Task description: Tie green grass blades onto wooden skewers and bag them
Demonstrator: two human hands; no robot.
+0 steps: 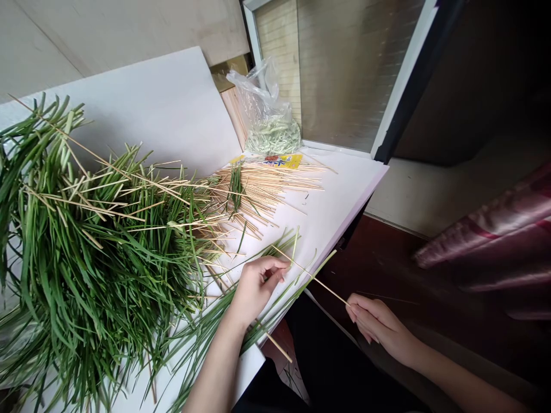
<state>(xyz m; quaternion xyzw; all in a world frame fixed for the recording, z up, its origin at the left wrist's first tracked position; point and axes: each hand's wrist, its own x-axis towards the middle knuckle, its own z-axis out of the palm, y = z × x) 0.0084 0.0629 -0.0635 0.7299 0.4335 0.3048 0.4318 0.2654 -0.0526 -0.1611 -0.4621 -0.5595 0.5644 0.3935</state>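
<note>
A large heap of long green leaf blades (86, 229) lies on a white board (327, 223), with thin bamboo skewers (267, 189) fanned out and mixed in at its right side. My left hand (258, 287) rests curled over a few loose blades (215, 321) at the board's front edge, apparently pinching them. My right hand (376, 324), off the board's edge, pinches the end of a single bamboo skewer (314, 278) whose far tip reaches toward my left fingers. Another skewer end (278, 346) sticks out below my left hand.
A clear plastic bag (269, 109) of pale green cut pieces stands at the board's back, beside a yellow printed packet (279, 161). A glass door panel (340, 69) rises behind. Pink cloth (495, 229) hangs at right above a dark floor.
</note>
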